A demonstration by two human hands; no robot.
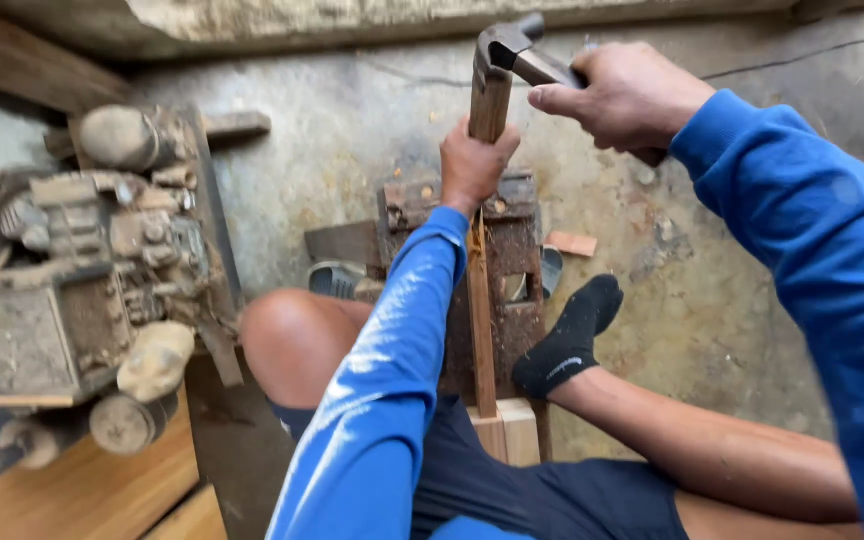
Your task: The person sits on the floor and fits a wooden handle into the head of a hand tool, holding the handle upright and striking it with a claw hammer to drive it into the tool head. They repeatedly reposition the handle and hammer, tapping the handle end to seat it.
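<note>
Both hands are clamped: the left hand (pixel 474 160) grips an upright wooden strip (pixel 482 330) at frame centre, the right hand (pixel 624 97) holds a hammer (pixel 508 48) touching its top. Driving looks underway; depth is unclear.

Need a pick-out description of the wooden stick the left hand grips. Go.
Start at the rusty metal block on the concrete floor, between the person's legs. A long narrow brown wooden stick stands along it, gripped near its top by the left hand. Unlike the short wood scrap lying flat nearby, its top end meets the hammer head held by the right hand.
</note>
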